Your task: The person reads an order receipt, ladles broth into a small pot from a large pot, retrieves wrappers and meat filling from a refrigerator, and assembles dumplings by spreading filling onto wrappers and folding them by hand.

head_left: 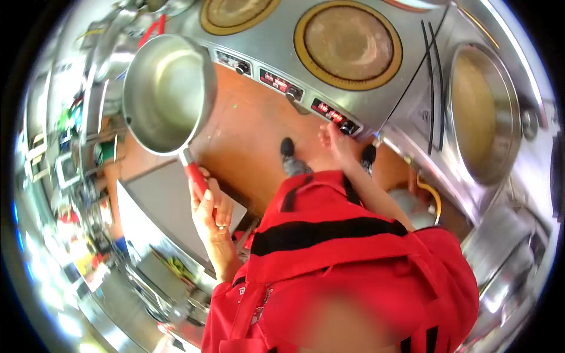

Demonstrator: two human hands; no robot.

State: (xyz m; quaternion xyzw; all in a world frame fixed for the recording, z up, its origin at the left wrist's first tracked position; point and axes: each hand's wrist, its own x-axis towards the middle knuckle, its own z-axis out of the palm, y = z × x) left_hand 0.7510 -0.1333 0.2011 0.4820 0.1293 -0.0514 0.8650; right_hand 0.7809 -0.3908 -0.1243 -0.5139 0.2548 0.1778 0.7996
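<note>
My left hand [213,209] is wrapped around the red handle [197,180] of a saucepan [168,97]. The pan is held up in the air in front of the cooktop's left part, its pale metal inside facing me. At the cooktop's front edge, my right hand [336,144] is right beside a black knob [348,127] on a control panel with a lit red display [327,110]. Its fingers are partly curled and slightly apart, with nothing visible in them. Whether a fingertip touches the panel, I cannot tell.
The steel cooktop [282,53] has round burner plates [347,44]. At right stand a large pot [474,112] with pale yellowish contents and a pair of long black chopsticks [434,88]. Behind my left arm is a grey-topped counter [170,203]. Orange floor [247,117] lies below.
</note>
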